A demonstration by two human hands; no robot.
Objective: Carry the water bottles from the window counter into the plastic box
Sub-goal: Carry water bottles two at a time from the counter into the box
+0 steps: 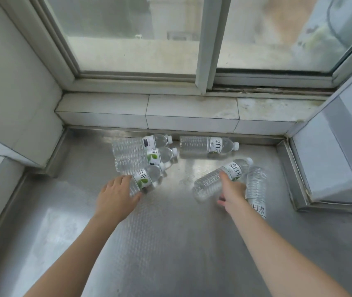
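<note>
Stainless steel bench (170,243) under a window (140,39), six clear water bottles lying on their sides toward the far edge. Three sit touching in a stack-like cluster left of centre: far bottle (140,142), middle bottle (147,156), near bottle (147,179) (all caps pointing right). Single bottle (209,144) lies along the far edge, cap right, apart from the cluster. Two more toward the right edge: angled bottle (220,176), cap aimed at the far right corner, and right bottle (255,187) lying beside it, cap end toward the near edge and hidden by the forearm. Left hand (115,198) grasps the near bottle's base end, fingers over the top, thumb underneath. Right hand (233,194) is closing around the angled bottle's middle, fingers curled over it. Tiled sill (192,110) runs behind the bench. Plastic box not in view.
</note>
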